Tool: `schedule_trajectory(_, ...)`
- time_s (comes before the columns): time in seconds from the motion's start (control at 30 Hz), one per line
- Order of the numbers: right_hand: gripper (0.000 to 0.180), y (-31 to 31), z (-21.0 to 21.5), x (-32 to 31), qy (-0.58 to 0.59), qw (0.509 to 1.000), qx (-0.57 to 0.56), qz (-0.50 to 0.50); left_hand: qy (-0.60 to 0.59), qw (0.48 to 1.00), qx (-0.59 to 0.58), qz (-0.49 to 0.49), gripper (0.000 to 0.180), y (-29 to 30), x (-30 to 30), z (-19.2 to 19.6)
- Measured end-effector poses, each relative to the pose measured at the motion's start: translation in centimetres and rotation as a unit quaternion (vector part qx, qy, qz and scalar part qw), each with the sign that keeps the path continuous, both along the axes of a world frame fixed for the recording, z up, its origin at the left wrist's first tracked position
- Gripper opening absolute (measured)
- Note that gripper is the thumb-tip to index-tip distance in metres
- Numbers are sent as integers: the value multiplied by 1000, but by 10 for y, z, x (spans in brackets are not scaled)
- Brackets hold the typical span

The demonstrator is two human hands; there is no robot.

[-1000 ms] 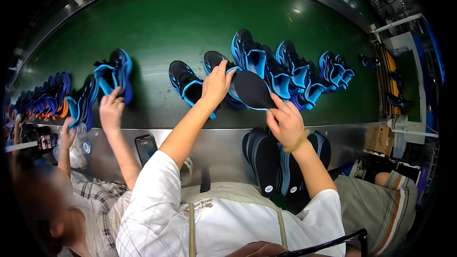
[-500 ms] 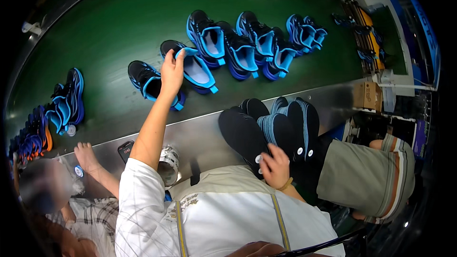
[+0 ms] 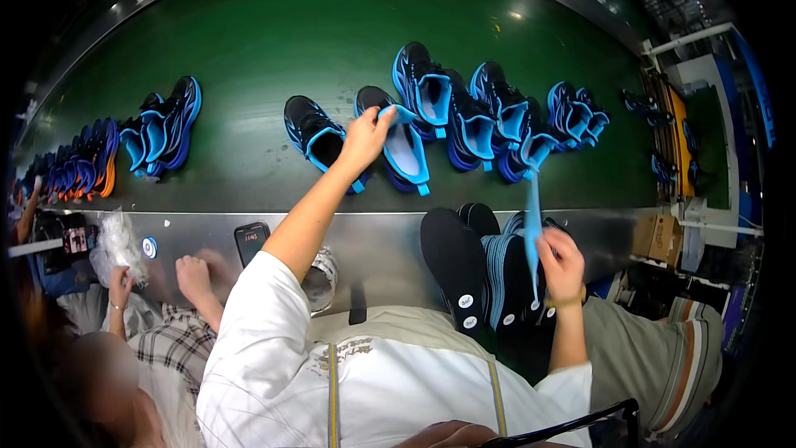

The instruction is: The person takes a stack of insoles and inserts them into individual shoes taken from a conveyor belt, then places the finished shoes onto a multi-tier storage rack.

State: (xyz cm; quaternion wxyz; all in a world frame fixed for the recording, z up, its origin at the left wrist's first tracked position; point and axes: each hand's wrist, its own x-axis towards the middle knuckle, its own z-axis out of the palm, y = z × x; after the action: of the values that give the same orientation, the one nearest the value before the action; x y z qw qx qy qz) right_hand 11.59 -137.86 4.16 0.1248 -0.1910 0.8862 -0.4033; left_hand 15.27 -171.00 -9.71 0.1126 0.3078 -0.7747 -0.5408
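My left hand (image 3: pixel 366 140) pinches the light-blue tongue of a black-and-blue sneaker (image 3: pixel 406 158), whose pale inside shows. Just left of it stands a second sneaker (image 3: pixel 315 134) with a dark inside. Over the metal edge, my right hand (image 3: pixel 564 264) grips a blue insole (image 3: pixel 533 236), held upright and seen nearly edge-on. Below and beside that hand are stacks of black-topped insoles (image 3: pixel 452 257) with blue edges and round white stickers near one end; part of the stacks is hidden by the hand and the raised insole.
More sneakers (image 3: pixel 477 137) stand on the green belt (image 3: pixel 265 41) to the right, others (image 3: pixel 170 129) at the left. A phone (image 3: pixel 251 241) and a roll of tape (image 3: pixel 322 278) lie on the metal ledge. A co-worker's hand (image 3: pixel 197 278) is at the left; another person's leg (image 3: pixel 638 348) is close at right.
My right hand has lifted an insole from the stacks and moved right and up. My left hand still pinches the same sneaker's tongue. The view has turned, shifting everything rightward.
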Motion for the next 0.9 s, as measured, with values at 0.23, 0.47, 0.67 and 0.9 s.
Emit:
schedule_trajectory(0.23,17,-176,-72,-51,-96,933,202,283,-15,1000,-17,-8,51,-3,-5,-2)
schedule_trajectory(0.47,15,-219,-140,-26,177,876,285,348,-44,997,36,-55,49,-16,-3,0)
schedule_trajectory(0.67,29,-221,-77,-16,23,818,474,324,-35,997,63,-34,54,-12,0,5)
schedule_trajectory(0.9,18,-224,-103,-27,107,797,426,415,-43,996,77,-23,53,-11,0,1)
